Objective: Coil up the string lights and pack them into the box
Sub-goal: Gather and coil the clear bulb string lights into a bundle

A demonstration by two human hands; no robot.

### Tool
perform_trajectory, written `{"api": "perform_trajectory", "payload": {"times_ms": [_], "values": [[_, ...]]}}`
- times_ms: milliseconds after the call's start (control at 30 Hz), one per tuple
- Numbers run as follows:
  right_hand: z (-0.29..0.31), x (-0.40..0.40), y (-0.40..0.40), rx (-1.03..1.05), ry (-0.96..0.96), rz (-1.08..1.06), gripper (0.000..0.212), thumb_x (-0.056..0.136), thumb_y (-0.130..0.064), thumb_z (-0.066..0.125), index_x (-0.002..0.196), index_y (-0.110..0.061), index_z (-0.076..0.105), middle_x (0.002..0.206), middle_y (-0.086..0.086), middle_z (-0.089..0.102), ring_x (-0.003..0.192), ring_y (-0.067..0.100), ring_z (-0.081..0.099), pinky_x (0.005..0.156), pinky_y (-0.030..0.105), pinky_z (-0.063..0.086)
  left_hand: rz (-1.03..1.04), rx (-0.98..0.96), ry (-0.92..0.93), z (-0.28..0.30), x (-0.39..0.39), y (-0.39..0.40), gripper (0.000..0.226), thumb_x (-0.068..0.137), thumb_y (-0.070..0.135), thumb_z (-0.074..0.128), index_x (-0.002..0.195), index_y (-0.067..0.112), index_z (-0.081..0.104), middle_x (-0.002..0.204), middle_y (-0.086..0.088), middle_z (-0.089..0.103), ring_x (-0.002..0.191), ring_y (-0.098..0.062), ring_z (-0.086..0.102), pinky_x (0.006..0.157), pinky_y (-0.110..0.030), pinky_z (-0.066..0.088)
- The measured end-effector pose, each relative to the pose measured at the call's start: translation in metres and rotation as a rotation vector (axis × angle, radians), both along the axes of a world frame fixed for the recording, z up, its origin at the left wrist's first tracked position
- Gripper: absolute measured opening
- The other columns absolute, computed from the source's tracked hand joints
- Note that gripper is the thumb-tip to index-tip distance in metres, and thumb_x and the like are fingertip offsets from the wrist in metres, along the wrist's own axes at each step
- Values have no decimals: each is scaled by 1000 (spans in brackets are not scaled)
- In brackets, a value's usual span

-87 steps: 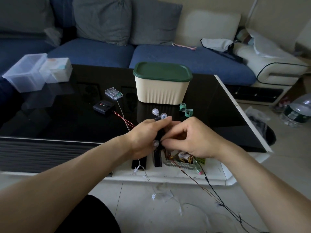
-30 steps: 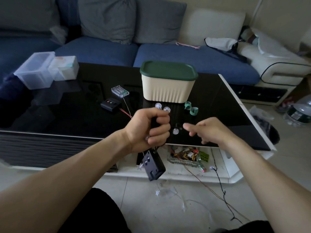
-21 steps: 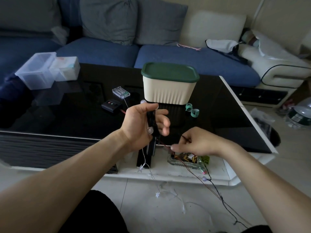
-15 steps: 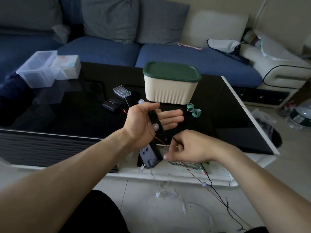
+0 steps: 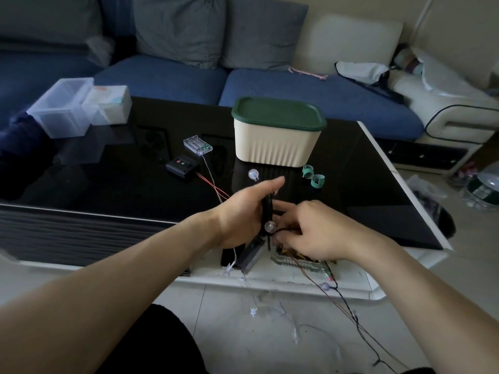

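Left hand point(image 5: 240, 214) closed around a partly wound bundle of lights point(image 5: 267, 211), held above the near edge of the black table point(image 5: 108, 184). Right hand point(image 5: 321, 233) pinches the black wire just right of the bundle. The loose wire trails down to the floor point(image 5: 270, 333) at near right. The box point(image 5: 275, 141), lid on, stands farther back on the table.

Both forearms reach forward, hands meeting. The left hand point(image 5: 244, 211) is held upright, fingers extended. The right hand point(image 5: 318, 230) lies palm down, fingers curled.
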State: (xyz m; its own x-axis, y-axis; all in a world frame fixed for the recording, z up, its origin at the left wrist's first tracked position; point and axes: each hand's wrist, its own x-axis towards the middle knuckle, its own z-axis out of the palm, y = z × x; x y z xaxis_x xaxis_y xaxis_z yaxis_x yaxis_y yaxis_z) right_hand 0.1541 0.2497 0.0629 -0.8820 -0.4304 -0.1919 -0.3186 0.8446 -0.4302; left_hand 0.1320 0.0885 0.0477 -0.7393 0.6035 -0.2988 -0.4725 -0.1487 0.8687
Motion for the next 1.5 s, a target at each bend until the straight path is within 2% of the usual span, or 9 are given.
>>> {"api": "perform_trajectory", "payload": {"times_ms": [167, 333, 567, 700, 767, 900, 1000, 1167, 1500], "values": [[6, 0, 8, -141, 129, -59, 21, 70, -32, 88, 67, -21, 72, 61, -2, 68, 56, 10, 63, 53, 26, 49, -210, -30, -12, -5, 5, 0, 56, 96, 57, 39, 107, 8, 65, 109, -24, 59, 92, -36, 60, 77, -36, 53], [4, -1, 9, -333, 149, -87, 42, 60, -31, 96, 81, -26, 60, 64, -13, 63, 56, 0, 57, 52, 17, 44, -281, -157, 105, -3, 9, 1, 58, 98, 62, 26, 89, 10, 50, 73, -24, 60, 32, -15, 37, 32, -18, 21], [-2, -4, 4, -430, 263, -22, 70, 58, -27, 97, 120, -31, 65, 98, -16, 56, 79, -6, 61, 67, 11, 47, -357, -137, 96, 0, 5, -4, 75, 98, 64, 21, 93, -2, 56, 50, -7, 50, 27, -9, 28, 33, -20, 12], [-5, -5, 7, -561, -98, 99, 47, 72, -12, 90, 113, -28, 71, 98, 4, 76, 87, 33, 75, 77, 58, 59, -472, -234, 153, -6, 8, -3, 82, 89, 63, 31, 94, -13, 62, 43, -2, 36, 29, -11, 26, 39, -31, 9], [-6, -7, 8, -574, -120, 81, 43, 73, -11, 89, 108, -29, 72, 92, 12, 76, 81, 41, 74, 70, 63, 57, -455, -242, 139, -6, 8, -4, 75, 88, 56, 34, 98, -13, 62, 45, -3, 39, 31, -11, 27, 41, -31, 8], [-3, -8, 10, -558, -81, -13, 25, 73, -17, 90, 90, -20, 71, 71, 15, 73, 54, 38, 69, 48, 45, 55, -347, -207, 83, -6, 5, -4, 72, 97, 45, 21, 93, -14, 62, 51, -8, 46, 32, -12, 29, 40, -29, 6], [0, -10, 10, -488, 33, -71, 30, 71, -27, 92, 94, -21, 73, 79, -1, 75, 62, 12, 71, 57, 31, 54, -146, -178, 29, -6, 5, 5, 65, 96, 36, 18, 68, 0, 64, 49, -13, 47, 29, -14, 30, 38, -24, 3], [1, -11, 9, -418, 195, -153, 30, 71, -41, 89, 86, -24, 69, 81, -8, 72, 73, 4, 68, 65, 22, 55, 69, -200, 109, -1, -1, 6, 40, 94, 20, 30, 76, -6, 53, 52, -19, 54, 29, -14, 34, 31, -16, 15], [-6, -11, 23, -403, 16, -58, 36, 61, -52, 88, 81, -25, 73, 76, -5, 74, 68, 6, 68, 64, 30, 56, -386, -337, 261, 2, -1, -12, 44, 104, 21, 32, 95, -10, 62, 62, -9, 61, 48, -15, 52, 53, -28, 37]]}}
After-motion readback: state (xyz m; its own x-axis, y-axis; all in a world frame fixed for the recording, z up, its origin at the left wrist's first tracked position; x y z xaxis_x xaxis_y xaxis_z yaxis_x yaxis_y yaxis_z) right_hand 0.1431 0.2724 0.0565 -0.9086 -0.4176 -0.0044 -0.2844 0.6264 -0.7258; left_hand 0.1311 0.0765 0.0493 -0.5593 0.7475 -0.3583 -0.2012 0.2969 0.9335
